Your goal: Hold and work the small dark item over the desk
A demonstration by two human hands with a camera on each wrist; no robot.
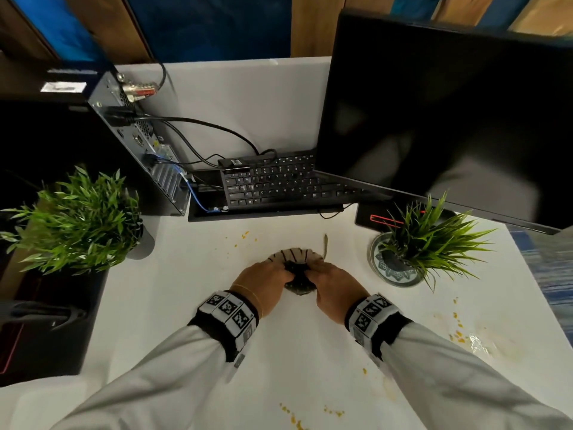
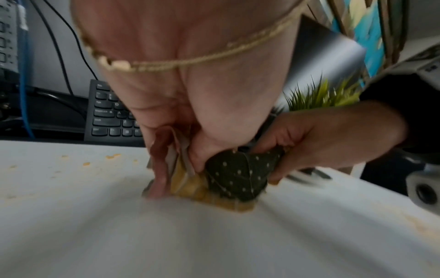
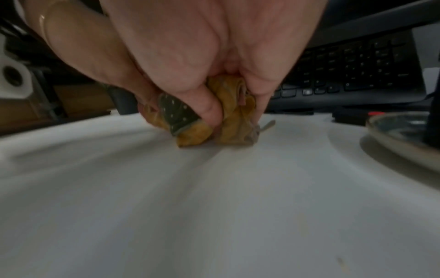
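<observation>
- Both hands bunch one cloth (image 1: 294, 268) on the white table (image 1: 192, 274), dead centre of the head view, just past the wrists.
- Left hand (image 1: 263, 282): fingers curled tight, pinching the cloth's 9 o'clock side; thumb presses into the folds (clear in the left wrist view).
- Right hand (image 1: 336, 287): fingers and thumb curled round the 3 o'clock side, thumb dug between two rolls of fabric.
- Cloth is thin and soft, crumpled into a wad. Dark green face with small pale dots (image 2: 234, 178), mustard-yellow underside (image 3: 234, 112), a striped tan part fanned out at 12 o'clock, plus a loose strip (image 1: 325, 245) sticking up.
- Progress, my read: cloth is gathered and pressed down, wiping looks mid-way. Orange crumbs (image 1: 245, 234) at 11 o'clock, more at 6 o'clock (image 1: 293, 417), and a wet stain with crumbs (image 1: 465, 333) at 4 o'clock remain.
- Table surface is smooth and matte.
- Around: black keyboard (image 1: 269, 181) at 12, dark monitor (image 1: 449, 113) at 1, spiky green plant on a patterned dish (image 1: 418, 243) at 2, bushy plant (image 1: 74, 218) at 9, desktop computer with cables (image 1: 139, 141) at 10.
</observation>
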